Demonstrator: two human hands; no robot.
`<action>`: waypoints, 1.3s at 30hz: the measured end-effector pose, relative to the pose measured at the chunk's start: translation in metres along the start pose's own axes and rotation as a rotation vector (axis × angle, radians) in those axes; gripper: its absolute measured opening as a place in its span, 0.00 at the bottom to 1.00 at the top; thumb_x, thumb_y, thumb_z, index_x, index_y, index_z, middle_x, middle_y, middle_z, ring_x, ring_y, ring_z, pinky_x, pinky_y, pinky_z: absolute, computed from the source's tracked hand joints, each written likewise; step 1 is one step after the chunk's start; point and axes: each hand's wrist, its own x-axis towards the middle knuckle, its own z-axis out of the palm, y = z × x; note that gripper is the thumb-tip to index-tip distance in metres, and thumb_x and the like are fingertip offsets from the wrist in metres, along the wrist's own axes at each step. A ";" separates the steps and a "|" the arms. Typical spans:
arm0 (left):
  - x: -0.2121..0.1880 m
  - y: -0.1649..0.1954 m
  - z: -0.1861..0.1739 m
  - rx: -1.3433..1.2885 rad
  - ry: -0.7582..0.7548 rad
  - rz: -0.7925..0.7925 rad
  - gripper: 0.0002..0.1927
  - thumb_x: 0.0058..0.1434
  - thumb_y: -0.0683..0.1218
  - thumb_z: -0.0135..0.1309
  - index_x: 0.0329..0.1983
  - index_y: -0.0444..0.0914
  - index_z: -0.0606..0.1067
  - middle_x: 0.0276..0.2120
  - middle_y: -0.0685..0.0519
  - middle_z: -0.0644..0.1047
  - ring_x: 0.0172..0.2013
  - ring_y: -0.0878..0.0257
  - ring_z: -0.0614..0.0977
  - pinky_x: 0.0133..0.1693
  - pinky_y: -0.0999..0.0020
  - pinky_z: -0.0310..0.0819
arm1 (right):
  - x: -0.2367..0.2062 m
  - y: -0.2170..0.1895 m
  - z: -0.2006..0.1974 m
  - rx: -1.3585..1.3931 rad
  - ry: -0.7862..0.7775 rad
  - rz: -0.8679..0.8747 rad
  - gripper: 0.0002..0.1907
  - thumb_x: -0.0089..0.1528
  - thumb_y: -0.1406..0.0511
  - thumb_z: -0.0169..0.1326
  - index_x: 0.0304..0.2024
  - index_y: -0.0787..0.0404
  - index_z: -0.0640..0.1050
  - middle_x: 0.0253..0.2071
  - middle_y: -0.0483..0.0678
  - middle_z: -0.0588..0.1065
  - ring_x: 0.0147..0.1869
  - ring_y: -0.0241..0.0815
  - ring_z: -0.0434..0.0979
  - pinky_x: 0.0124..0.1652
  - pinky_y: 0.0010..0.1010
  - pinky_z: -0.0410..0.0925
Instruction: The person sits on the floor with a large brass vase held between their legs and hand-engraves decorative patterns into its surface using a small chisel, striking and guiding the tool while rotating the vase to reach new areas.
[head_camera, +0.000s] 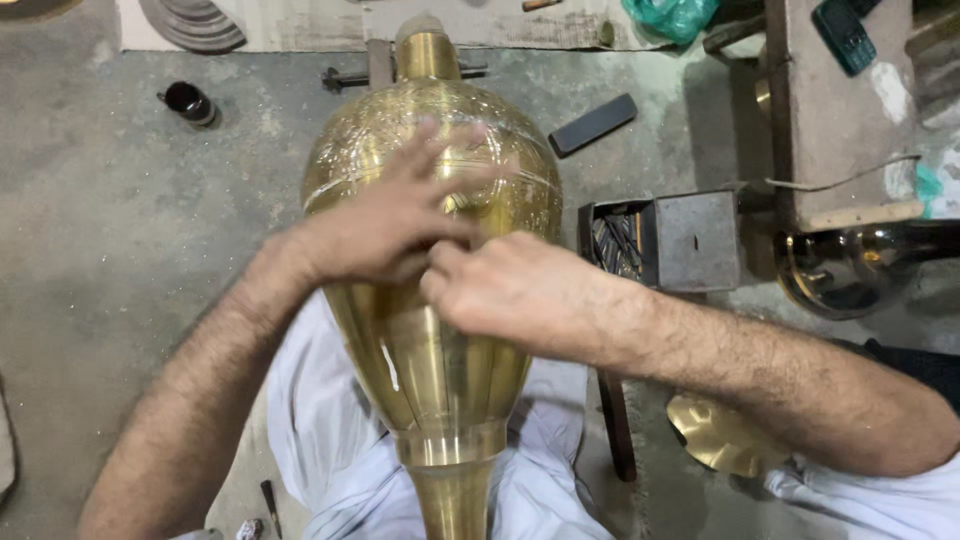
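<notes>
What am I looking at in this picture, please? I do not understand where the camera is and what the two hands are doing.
The camera sits on a person's head and looks down, so both hands are their own. A large brass vase lies on its side across their lap. The left hand rests spread on its wide belly; the right hand touches it with fingers curled, and whether it holds a small tool is hidden. On the concrete floor lie a small metal box of tool bits, a dark flat bar and a small dark cup.
</notes>
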 end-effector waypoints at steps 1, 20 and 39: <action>-0.009 -0.011 -0.009 0.036 0.075 -0.074 0.25 0.53 0.45 0.65 0.56 0.53 0.80 0.76 0.52 0.60 0.76 0.47 0.51 0.73 0.35 0.34 | 0.004 0.003 0.000 0.064 -0.043 0.091 0.19 0.54 0.67 0.63 0.44 0.70 0.76 0.41 0.58 0.76 0.37 0.49 0.82 0.28 0.38 0.78; -0.144 -0.047 0.045 -0.970 1.047 -0.982 0.28 0.74 0.58 0.42 0.69 0.36 0.67 0.68 0.45 0.70 0.68 0.53 0.70 0.67 0.55 0.67 | -0.073 0.003 0.062 0.465 0.607 1.009 0.12 0.63 0.60 0.63 0.34 0.63 0.80 0.18 0.47 0.75 0.20 0.40 0.70 0.21 0.30 0.62; -0.056 -0.092 0.010 -1.506 0.754 -1.236 0.49 0.59 0.78 0.32 0.75 0.46 0.60 0.72 0.43 0.63 0.68 0.47 0.68 0.63 0.38 0.66 | 0.051 0.160 0.085 1.911 1.455 0.780 0.11 0.72 0.59 0.48 0.43 0.59 0.68 0.29 0.46 0.69 0.42 0.47 0.76 0.52 0.46 0.74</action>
